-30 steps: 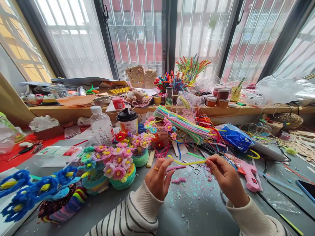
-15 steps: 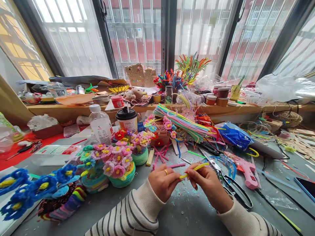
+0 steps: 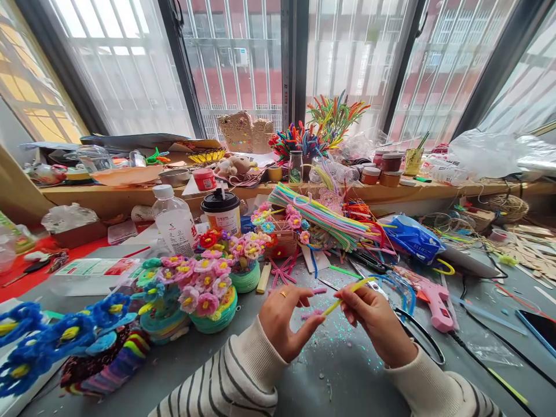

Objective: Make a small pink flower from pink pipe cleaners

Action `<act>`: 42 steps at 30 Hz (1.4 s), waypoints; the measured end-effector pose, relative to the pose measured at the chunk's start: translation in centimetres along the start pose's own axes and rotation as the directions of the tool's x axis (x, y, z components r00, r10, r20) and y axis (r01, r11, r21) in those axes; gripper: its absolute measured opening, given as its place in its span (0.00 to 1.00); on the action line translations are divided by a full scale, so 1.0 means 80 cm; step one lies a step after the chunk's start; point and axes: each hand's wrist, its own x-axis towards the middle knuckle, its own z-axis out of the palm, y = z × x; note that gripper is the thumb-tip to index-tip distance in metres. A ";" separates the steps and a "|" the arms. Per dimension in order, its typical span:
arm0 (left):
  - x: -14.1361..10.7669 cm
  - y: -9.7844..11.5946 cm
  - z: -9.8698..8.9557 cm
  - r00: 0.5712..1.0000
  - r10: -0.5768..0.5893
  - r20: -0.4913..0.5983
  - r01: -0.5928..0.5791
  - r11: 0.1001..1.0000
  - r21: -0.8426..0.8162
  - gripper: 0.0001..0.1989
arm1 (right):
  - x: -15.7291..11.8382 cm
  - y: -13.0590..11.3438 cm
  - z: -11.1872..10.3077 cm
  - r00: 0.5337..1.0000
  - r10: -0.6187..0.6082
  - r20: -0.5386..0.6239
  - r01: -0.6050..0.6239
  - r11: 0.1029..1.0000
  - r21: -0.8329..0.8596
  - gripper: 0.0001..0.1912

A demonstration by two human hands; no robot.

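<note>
A yellow pipe cleaner is pinched in the fingers of my right hand; one end sticks out past the hand, up and to the right. The other end points down-left to the thumb tip of my left hand. That hand is open, thumb and forefinger spread, and wears a ring. Whether the thumb touches the pipe cleaner I cannot tell. Short pink pipe cleaner pieces lie on the table behind my left fingers. Scissors lie partly hidden behind my right hand.
Pots of pink pipe cleaner flowers and blue ones stand on the left, near a plastic bottle and a lidded cup. A pipe cleaner bundle lies behind. A pink glue gun with its cord lies right.
My left fingers have opened from their pinch on the yellow pipe cleaner. In my right hand it now shows straighter, and its far end has risen slightly. The whole view has shifted a little.
</note>
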 end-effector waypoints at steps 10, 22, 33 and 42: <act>-0.002 -0.006 0.013 0.998 0.048 0.036 -0.048 0.999 -0.001 0.08 | 0.000 0.005 0.009 0.998 0.060 -0.017 -0.056 0.977 0.206 0.10; 0.001 -0.011 0.002 0.965 -0.142 -0.220 0.144 0.990 -0.007 0.08 | 0.002 0.004 -0.006 0.987 -0.100 0.125 0.148 0.872 -0.468 0.11; -0.001 -0.012 0.008 0.946 -0.211 -0.248 0.191 0.976 -0.102 0.06 | 0.008 -0.001 -0.038 0.895 -0.445 -0.009 0.133 0.287 -0.949 0.15; -0.001 -0.012 0.009 0.943 -0.233 -0.236 0.220 0.972 -0.081 0.06 | 0.050 0.001 -0.053 0.919 -0.381 0.102 0.098 -0.030 -0.995 0.11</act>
